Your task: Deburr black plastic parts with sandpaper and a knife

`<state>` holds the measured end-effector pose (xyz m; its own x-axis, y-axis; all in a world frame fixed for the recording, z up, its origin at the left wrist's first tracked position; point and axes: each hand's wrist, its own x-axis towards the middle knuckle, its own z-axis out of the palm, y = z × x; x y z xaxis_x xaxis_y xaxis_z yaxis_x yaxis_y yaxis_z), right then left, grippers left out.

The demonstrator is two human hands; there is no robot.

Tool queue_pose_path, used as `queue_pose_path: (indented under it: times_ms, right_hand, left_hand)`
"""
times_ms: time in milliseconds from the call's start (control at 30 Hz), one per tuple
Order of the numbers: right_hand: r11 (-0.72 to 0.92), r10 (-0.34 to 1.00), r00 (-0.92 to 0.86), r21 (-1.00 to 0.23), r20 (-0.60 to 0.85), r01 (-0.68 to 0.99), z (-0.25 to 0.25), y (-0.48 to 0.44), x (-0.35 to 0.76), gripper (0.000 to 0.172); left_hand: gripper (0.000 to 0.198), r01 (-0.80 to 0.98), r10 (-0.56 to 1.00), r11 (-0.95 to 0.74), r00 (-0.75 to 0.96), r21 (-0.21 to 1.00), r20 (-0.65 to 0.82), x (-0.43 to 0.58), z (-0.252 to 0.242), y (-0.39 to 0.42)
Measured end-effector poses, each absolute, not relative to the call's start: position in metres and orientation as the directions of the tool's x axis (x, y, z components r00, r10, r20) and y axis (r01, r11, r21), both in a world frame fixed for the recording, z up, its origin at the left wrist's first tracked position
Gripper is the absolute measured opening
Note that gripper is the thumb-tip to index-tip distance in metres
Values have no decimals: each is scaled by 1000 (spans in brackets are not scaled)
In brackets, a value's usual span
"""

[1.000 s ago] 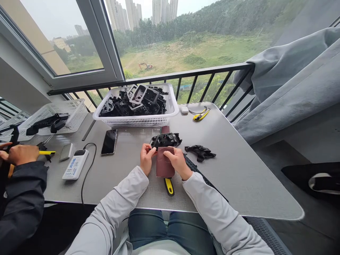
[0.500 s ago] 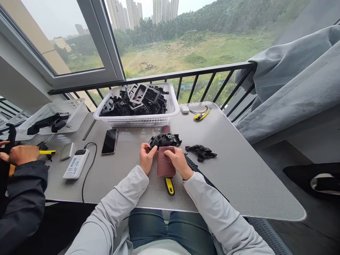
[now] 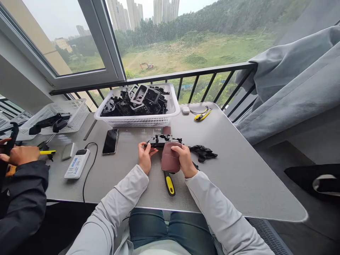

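Note:
My left hand (image 3: 145, 156) grips the left end of a black moulded plastic part (image 3: 160, 140), held just above the table. A folded sheet of reddish-brown sandpaper (image 3: 170, 161) is pinched in my right hand (image 3: 186, 160), thumb on top. The sheet overlaps the near right side of the part; whether they touch there I cannot tell. Below the sheet lies a tool with a yellow and black handle (image 3: 170, 185), its upper end covered. Beyond the part is another reddish-brown strip (image 3: 166, 131). A crumpled black glove-like cloth (image 3: 204, 153) lies to the right.
A white basket (image 3: 140, 122) full of black plastic parts stands at the back. A phone (image 3: 110, 141), a power bank (image 3: 77, 164) with a cable, and a yellow utility knife (image 3: 203, 116) lie about. At left, a co-worker's hand (image 3: 25, 154) holds a yellow tool near another basket (image 3: 75, 115).
The sandpaper and my right hand have shifted slightly right. The plastic part has tilted, and the fingers of my left hand have moved along its left end. More of the yellow-handled tool shows.

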<state>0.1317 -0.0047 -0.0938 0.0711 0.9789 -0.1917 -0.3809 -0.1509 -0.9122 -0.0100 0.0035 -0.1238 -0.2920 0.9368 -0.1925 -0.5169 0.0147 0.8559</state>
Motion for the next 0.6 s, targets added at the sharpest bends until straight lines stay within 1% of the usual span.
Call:
queue_pose_path:
  times_ms: [133,200,367,433,500,600]
  right_hand:
    - [-128,975,111,-890,-194,-437,-91,-3,137,15]
    - [-106,976,124,-892,-177,-439,-92,-3,138,15]
    - [-32,994,86,-940,-65,-339,-97,-8,133,14]
    - [-8,999,46,-958,-22,-287,-98,-9,131,14]
    - [-11,1000,19,-969,-16,-249,-100,-9,130,15]
    - [-58,998,-8,-974,-58,-220,-101,-8,130,17]
  left_hand:
    - [52,-559,923,8,-314,829,-220,-11,-123,4]
    - [54,-563,923,6,-316,827,-221,-10,-121,3]
    - [67,-549,926,19,-306,836,-222,-7,-119,-1]
    - [67,-554,928,30,-293,832,-229,-7,-120,-1]
    - [64,-553,933,36,-279,833,-226,-8,-121,0]
    - [60,-527,949,31,-252,849,-191,-10,-122,0]
